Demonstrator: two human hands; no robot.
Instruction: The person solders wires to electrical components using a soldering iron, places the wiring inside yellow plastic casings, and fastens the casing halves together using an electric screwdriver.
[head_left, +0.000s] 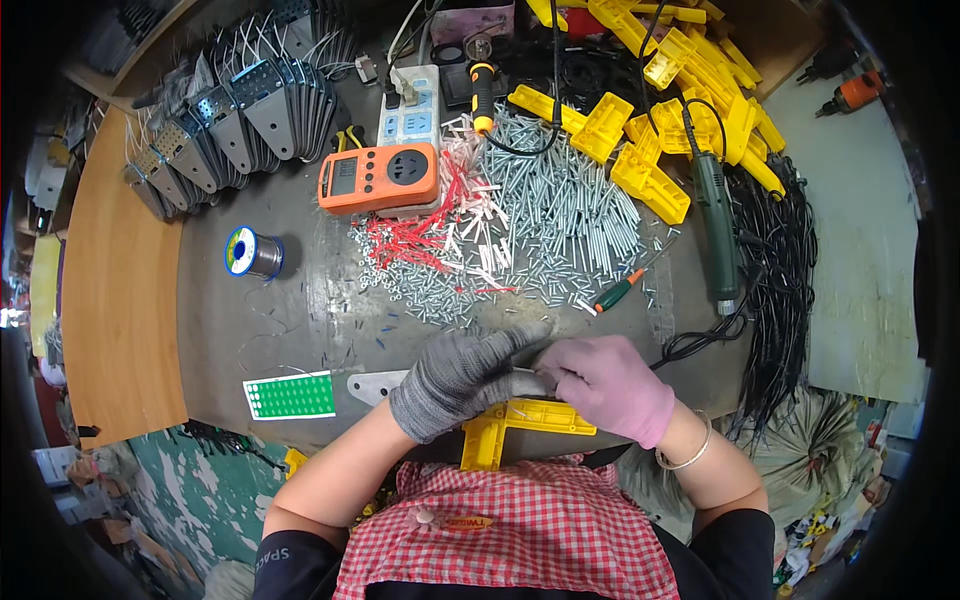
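Observation:
My left hand, in a grey knit glove, is closed on a flat grey metal plate. The plate's holed, rounded end sticks out to the left of the glove, and its middle is covered. My right hand, in a pink glove, has its fingers pinched together at the plate's right end. What sits between those fingers is hidden. Just below both hands, a yellow plastic T-shaped handle part lies at the table's front edge, partly under the left glove.
Beyond my hands spread piles of screws, nuts and red and white sleeves. A green-handled screwdriver, a green electric screwdriver, a solder spool, an orange meter, a green sticker sheet and black cables surround them.

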